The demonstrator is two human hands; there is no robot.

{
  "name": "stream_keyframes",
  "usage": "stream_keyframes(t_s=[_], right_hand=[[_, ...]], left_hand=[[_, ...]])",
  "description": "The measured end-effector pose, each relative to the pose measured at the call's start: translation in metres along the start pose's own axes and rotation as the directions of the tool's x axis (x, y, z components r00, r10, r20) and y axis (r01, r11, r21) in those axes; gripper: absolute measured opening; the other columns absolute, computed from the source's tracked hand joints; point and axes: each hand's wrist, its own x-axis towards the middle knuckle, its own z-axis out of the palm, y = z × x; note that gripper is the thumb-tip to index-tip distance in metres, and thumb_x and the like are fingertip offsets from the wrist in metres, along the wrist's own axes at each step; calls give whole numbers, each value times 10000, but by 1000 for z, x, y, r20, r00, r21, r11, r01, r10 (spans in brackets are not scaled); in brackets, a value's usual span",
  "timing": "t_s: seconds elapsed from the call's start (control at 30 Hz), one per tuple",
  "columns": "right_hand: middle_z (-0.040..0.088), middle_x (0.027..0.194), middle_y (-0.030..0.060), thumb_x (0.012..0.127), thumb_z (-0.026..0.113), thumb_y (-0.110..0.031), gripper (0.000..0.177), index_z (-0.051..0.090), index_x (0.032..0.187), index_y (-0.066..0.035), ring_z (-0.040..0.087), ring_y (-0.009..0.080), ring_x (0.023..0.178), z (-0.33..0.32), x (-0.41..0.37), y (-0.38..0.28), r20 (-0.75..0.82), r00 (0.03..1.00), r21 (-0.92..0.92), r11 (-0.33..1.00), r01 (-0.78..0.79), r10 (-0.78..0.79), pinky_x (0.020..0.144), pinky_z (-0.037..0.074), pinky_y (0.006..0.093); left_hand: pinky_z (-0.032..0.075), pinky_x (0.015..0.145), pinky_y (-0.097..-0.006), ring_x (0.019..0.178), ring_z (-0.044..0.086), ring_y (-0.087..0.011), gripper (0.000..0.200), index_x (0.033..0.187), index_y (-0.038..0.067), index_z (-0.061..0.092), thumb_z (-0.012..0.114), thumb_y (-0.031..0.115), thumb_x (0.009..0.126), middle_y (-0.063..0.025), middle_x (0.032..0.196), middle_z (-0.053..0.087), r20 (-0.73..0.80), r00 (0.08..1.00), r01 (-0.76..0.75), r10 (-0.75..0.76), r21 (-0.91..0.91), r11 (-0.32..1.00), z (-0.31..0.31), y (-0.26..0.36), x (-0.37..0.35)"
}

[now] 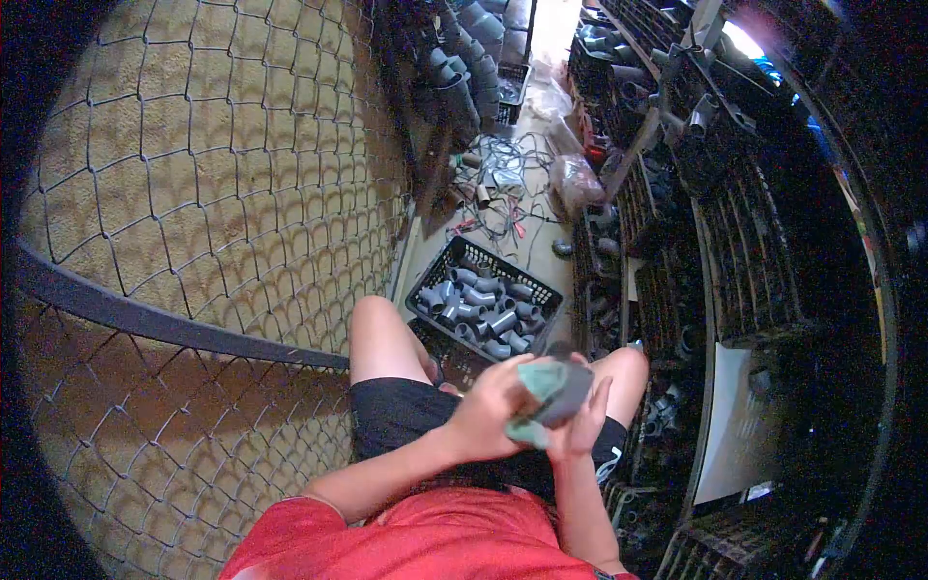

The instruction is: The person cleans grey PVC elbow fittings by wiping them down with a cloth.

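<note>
My left hand (pixel 486 411) is closed around a green cloth (pixel 544 380), which is pressed against a dark grey pipe fitting (pixel 570 394). On the other side, my right hand (pixel 584 423) grips the fitting. Both hands are close together above my lap, and motion blurs them and the fitting. Beyond my knees a black plastic crate (pixel 509 264) holds several grey elbow fittings (pixel 480 298).
A chain-link fence (pixel 193 155) runs along the left. Crates of fittings fill dark shelves (pixel 739 246) on the right. Tangled cables (pixel 503 184) and a plastic bag (pixel 576 181) lie on the floor ahead. Large grey pipes (pixel 459 92) are stacked at the back left.
</note>
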Motion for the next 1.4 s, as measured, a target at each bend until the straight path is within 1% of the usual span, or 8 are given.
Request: stream_keyframes(t_s=[0.23,0.5,0.7,0.83,0.97,1.03,1.2,1.4], right_hand=[[558,1222,93,1023,418,-485,557,488,1311,-13,535,198,1129,-19,-11,35,-4,935,-693,676,253,-354,980,421,345],[571,1163,104,985,444,-583,646,516,1259,-3,550,195,1058,6,-3,14,-109,891,-672,693,261,-441,947,432,348],[571,1197,158,970,405,-628,717,533,1246,22,529,303,1144,-20,6,12,331,801,-893,109,437,-499,1023,379,421],[496,1341,200,1002,406,-532,619,525,1296,0,432,348,1285,-27,17,-25,411,793,-902,-324,285,-450,1106,283,468],[542,1324,180,1017,480,-274,397,545,1283,14,464,331,1293,-21,-13,-115,543,480,-838,-409,360,-690,1122,308,429],[558,1308,186,1006,512,-250,380,550,1270,20,484,344,1274,-52,-27,-187,609,253,-793,-568,221,-752,1093,352,432],[536,1325,258,923,634,-364,493,573,1270,-20,468,438,1259,-168,-75,-331,567,36,-627,-460,-629,-823,1053,386,512],[479,1402,284,891,646,-398,646,518,1337,51,437,438,1312,-310,-92,-394,564,239,-531,-569,-628,-790,1103,338,498]], left_hand=[[213,1167,-512,1411,241,-510,605,1480,-55,253,441,233,983,-300,1546,226,-37,991,-89,129,540,837,14,-14,21],[389,1048,-356,1209,547,-264,501,1380,-33,438,464,314,1019,-187,1322,562,-112,985,111,-128,-149,983,34,-37,5],[459,920,-321,1019,569,-146,530,1253,22,553,571,470,970,-70,1167,613,167,953,300,-252,-624,721,16,-79,13],[503,747,-289,862,587,-111,387,1127,47,600,684,362,918,-18,984,630,373,871,461,-319,-400,792,5,-109,26],[511,788,-377,899,653,-220,612,1157,1,653,630,551,890,-110,1049,685,87,641,661,-763,-567,491,1,-200,38],[510,824,-430,961,668,-327,754,1139,-52,655,660,630,817,-181,1070,692,-357,460,759,-813,-317,569,-13,-249,50],[484,890,-446,1075,644,-371,788,1079,-81,669,706,634,751,-254,1135,667,-518,315,785,-795,-329,525,-58,-401,56],[562,645,-457,827,685,-307,560,1272,-53,457,665,301,891,-214,1082,609,-318,243,474,-917,-785,398,-71,-384,67]])
